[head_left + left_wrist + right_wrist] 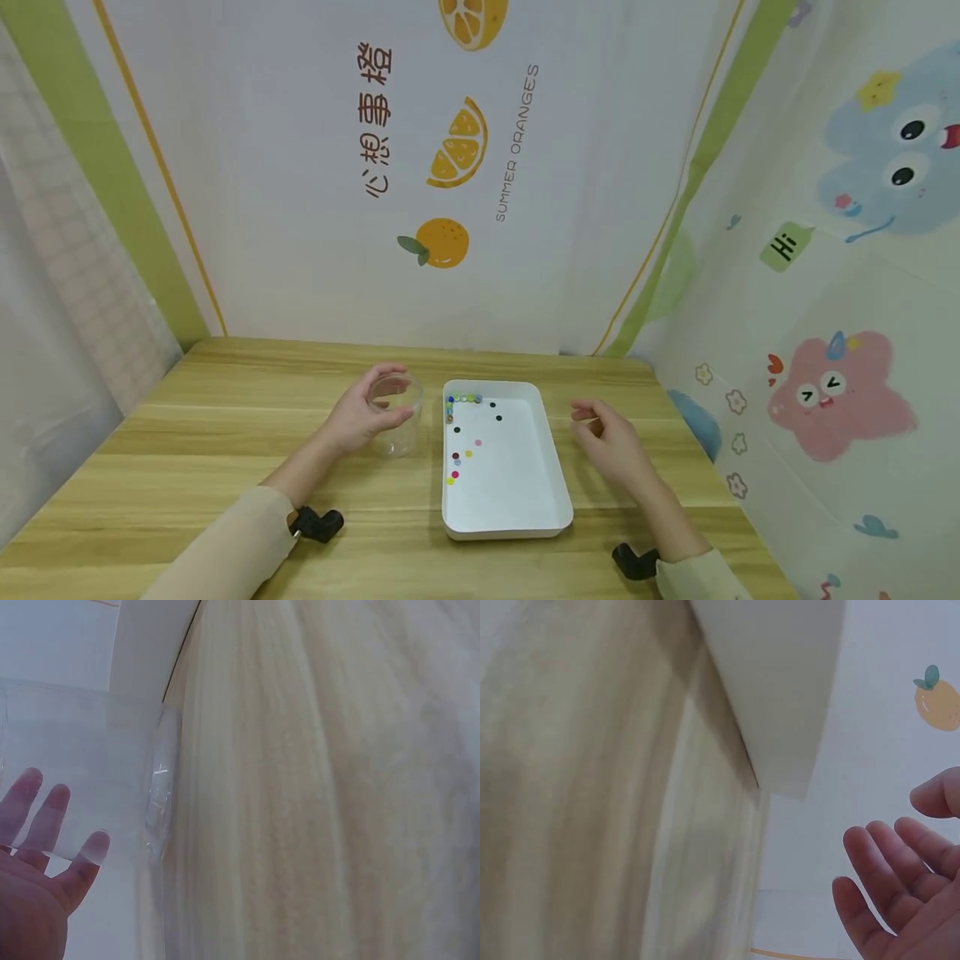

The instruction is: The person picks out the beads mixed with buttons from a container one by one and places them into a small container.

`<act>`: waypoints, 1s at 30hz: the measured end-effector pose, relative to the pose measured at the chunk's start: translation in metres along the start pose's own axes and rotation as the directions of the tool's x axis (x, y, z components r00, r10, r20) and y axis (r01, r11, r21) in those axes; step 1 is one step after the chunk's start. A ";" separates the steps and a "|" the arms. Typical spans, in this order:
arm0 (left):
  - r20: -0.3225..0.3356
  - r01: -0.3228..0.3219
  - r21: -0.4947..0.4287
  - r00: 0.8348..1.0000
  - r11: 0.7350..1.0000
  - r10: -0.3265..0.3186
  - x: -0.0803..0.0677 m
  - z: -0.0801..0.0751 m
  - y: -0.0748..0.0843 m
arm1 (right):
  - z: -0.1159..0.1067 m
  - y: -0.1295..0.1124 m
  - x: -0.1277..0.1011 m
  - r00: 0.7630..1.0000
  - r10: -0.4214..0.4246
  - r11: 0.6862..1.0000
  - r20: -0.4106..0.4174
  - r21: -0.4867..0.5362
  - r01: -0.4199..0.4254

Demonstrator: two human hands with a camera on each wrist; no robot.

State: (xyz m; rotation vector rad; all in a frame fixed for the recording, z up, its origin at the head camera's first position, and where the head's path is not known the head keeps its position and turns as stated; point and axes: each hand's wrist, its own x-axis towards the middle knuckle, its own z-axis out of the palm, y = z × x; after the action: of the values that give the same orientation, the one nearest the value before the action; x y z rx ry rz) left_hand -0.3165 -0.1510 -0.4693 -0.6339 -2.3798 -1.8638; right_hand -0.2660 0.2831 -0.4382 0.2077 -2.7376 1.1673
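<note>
A clear plastic cup (396,421) stands upright on the wooden table, and my left hand (365,412) grips its side with fingers curled round it. In the left wrist view the cup (90,772) shows as a hazy wall in front of my fingers (45,817). Right of the cup lies a white rectangular tray (551,467) holding several small coloured beads (463,400), most lined up in its far left corner. My right hand (603,433) hovers just right of the tray, fingers loosely curled, holding nothing. The right wrist view shows the tray's outer wall (780,690) and my relaxed fingers (885,900).
The wooden table (225,417) is fenced by printed curtain walls at the back, left and right. Black wrist camera mounts (318,523) sit near the front edge on both arms.
</note>
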 end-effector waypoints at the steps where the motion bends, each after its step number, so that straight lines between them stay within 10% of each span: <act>1: 0.000 -0.002 -0.002 1.000 1.000 0.002 0.000 0.000 0.000 | -0.001 0.000 0.001 1.000 0.011 1.000 -0.002 0.014 -0.011; 30: -0.011 -0.008 0.074 1.000 0.997 0.009 0.001 0.001 -0.002 | 0.000 -0.043 0.074 0.997 0.038 0.962 0.064 0.268 -0.054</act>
State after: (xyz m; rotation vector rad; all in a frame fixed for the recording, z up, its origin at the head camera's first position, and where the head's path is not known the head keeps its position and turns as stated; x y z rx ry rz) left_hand -0.3177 -0.1498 -0.4714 -0.6250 -2.4222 -1.7616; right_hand -0.3304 0.2487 -0.3937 0.2140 -2.6357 1.5700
